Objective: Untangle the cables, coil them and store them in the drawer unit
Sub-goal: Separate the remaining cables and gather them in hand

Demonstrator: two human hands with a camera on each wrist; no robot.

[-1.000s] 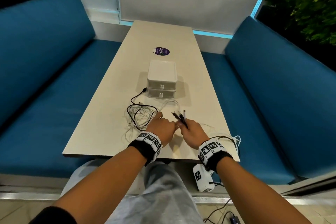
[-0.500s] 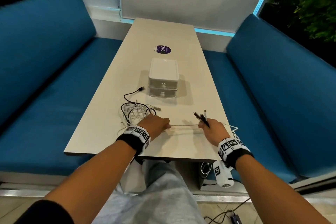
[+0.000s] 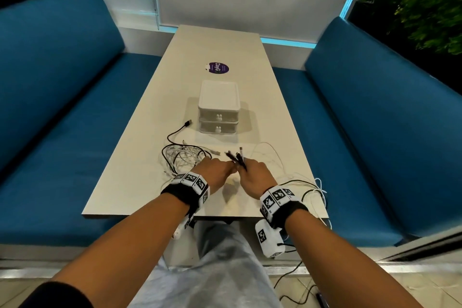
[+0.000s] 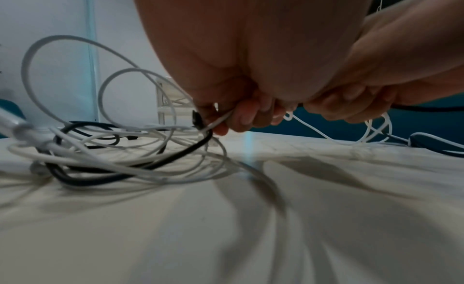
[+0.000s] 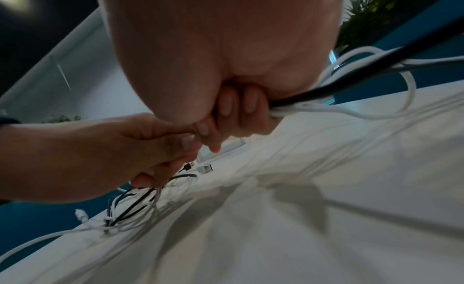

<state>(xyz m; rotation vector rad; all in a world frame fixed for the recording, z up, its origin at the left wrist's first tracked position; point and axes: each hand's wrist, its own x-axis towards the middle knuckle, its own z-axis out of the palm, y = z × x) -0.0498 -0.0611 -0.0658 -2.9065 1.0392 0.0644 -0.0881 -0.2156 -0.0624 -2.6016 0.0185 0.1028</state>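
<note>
A tangle of white and black cables (image 3: 183,157) lies on the beige table (image 3: 140,182), left of my hands. My left hand (image 3: 217,172) pinches a white cable (image 4: 220,119) at the tangle's right edge. Touching it, my right hand (image 3: 252,175) grips a bunch of black and white cable ends (image 3: 237,157), whose plugs stick up past the fingers. Their lengths (image 5: 351,84) trail right to loops (image 3: 310,190) at the table's right edge. The white two-drawer unit (image 3: 218,107), both drawers closed, stands beyond the hands.
A purple round sticker (image 3: 218,68) lies on the table behind the drawer unit. Blue benches (image 3: 62,120) flank the table on both sides. A black cable (image 3: 292,282) runs over the floor near my knee.
My hands were apart with a white cable stretched between them half a second ago. They have come back together, fingers touching, above the table's near middle.
</note>
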